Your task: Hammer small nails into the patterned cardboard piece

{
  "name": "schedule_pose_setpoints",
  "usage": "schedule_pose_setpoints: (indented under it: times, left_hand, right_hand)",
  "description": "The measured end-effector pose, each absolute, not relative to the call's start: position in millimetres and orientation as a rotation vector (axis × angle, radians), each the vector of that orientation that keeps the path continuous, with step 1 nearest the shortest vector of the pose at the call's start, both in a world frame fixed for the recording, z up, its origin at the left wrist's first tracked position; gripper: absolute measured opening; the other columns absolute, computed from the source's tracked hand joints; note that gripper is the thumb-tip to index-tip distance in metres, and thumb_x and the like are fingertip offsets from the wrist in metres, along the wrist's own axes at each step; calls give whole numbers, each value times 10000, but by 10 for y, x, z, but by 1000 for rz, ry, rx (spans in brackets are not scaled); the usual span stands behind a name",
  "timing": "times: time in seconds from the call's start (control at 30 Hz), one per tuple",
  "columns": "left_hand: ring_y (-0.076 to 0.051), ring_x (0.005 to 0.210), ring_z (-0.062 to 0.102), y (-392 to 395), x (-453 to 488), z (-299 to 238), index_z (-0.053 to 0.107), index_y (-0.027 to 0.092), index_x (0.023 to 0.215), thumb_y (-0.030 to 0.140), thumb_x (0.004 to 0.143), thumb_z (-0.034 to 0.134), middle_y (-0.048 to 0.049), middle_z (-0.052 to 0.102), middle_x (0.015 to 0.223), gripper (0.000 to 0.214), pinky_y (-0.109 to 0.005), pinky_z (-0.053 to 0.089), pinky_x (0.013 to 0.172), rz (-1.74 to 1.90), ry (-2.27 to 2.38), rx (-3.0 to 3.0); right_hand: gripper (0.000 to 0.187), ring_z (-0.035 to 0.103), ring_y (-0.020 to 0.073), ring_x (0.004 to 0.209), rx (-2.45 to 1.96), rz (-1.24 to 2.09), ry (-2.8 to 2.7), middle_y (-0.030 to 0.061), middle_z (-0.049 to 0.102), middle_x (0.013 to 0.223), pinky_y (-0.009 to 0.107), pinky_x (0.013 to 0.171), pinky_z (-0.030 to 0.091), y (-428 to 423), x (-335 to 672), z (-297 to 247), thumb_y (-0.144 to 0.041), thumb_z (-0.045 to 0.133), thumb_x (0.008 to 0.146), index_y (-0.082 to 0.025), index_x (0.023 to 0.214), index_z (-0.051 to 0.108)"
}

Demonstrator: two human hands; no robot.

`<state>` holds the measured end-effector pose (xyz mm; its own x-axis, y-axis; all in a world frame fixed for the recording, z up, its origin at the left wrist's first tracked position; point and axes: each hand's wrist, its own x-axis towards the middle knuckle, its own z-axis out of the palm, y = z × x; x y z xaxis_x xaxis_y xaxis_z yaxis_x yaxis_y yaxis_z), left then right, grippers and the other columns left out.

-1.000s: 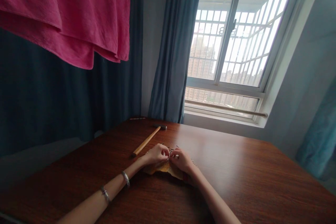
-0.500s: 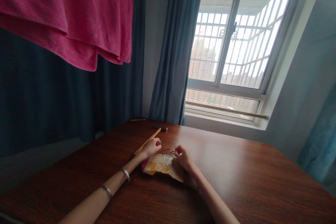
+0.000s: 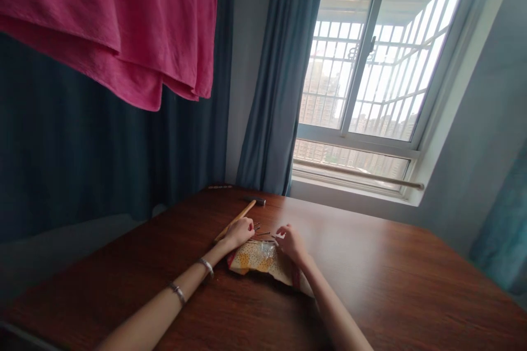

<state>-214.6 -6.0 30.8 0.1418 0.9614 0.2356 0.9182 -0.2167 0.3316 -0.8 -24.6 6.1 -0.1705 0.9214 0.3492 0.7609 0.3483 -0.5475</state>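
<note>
My left hand (image 3: 240, 230) rests on the brown wooden table (image 3: 391, 279), fingers curled, beside several small dark nails (image 3: 260, 228); two bracelets sit on that forearm. My right hand (image 3: 290, 242) is a little to the right, fingers bent in a pinch over the nails; what it holds is too small to name. Between and below both hands lies a yellow patterned packet (image 3: 263, 260) with clear plastic and a red edge. A hammer (image 3: 239, 218) with a wooden handle lies just beyond my left hand, its dark head pointing toward the window.
A pink cloth (image 3: 107, 27) hangs overhead at the upper left. Blue curtains (image 3: 275, 77) frame a barred window (image 3: 370, 77) behind the table. A small dark strip (image 3: 219, 186) lies at the table's far edge.
My hands were together over the packet; they have since moved apart, uncovering it and the nails. The view has shifted slightly.
</note>
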Motion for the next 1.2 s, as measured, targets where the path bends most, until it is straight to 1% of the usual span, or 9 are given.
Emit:
schedule_pose_setpoints:
  times: [0.1,0.2,0.3,0.5,0.67,0.83,1.0,1.1,1.2]
  left_hand:
    - [-170,729,583,-27,-2171,273,650,157,732,295,697,551,-60,652,788,173,-243,366,609,652,1745,2312]
    - [-163,703,578,-6,-2157,226,661,147,743,331,681,565,-46,656,760,216,-232,374,603,621,1519,2320]
    - [-160,700,574,-3,-2131,199,677,138,783,345,690,547,-43,661,756,261,-229,386,617,612,1381,2309]
    - [-174,820,569,6,-2128,182,697,160,845,210,717,472,-59,657,869,264,-249,403,754,741,1343,2414]
    - [-180,916,557,50,-2146,142,671,152,953,133,712,427,-70,650,957,343,-262,386,843,892,1353,2408]
    - [-179,767,589,44,-2201,213,686,119,887,194,707,456,-75,673,829,302,-248,406,687,759,1398,2304]
    - [-182,659,580,-34,-2277,361,708,111,765,301,664,550,-71,669,704,267,-240,360,549,467,1282,2246]
    - [-186,684,576,-108,-2284,443,715,137,760,364,633,600,-60,669,702,285,-237,354,557,400,1185,2226]
    - [-194,690,572,-175,-2277,505,716,152,744,407,601,635,-54,667,696,303,-241,353,560,339,1136,2186]
  right_hand:
    - [219,559,153,771,-1551,331,-1922,69,616,901,232,657,405,-252,186,79,-175,622,654,-167,872,643]
    - [227,569,156,675,-1606,409,-1905,57,641,769,229,580,407,-220,286,81,-192,672,587,-146,809,654]
    - [219,580,141,629,-1595,480,-1898,48,662,725,212,546,408,-147,199,81,-177,660,596,-141,813,666]
    - [183,610,143,645,-1503,545,-1877,60,689,740,207,562,435,35,-214,64,-124,610,631,-134,799,682]
    - [306,636,141,701,-1413,577,-1851,71,695,838,202,587,472,112,-346,54,-79,526,670,-121,948,646]
    - [334,618,150,798,-1364,477,-1876,79,660,954,253,704,477,-94,-206,126,-73,445,711,-147,982,626]
    - [204,571,186,872,-1316,359,-2025,71,636,936,303,814,418,-603,8,227,-252,519,763,-194,898,660]
    - [269,537,213,933,-1327,213,-2165,68,624,955,338,855,381,-923,90,278,-423,521,776,-231,908,655]
    - [386,475,246,1056,-1359,-21,-2264,77,587,1070,377,922,326,-1170,148,279,-521,524,753,-261,1025,608]
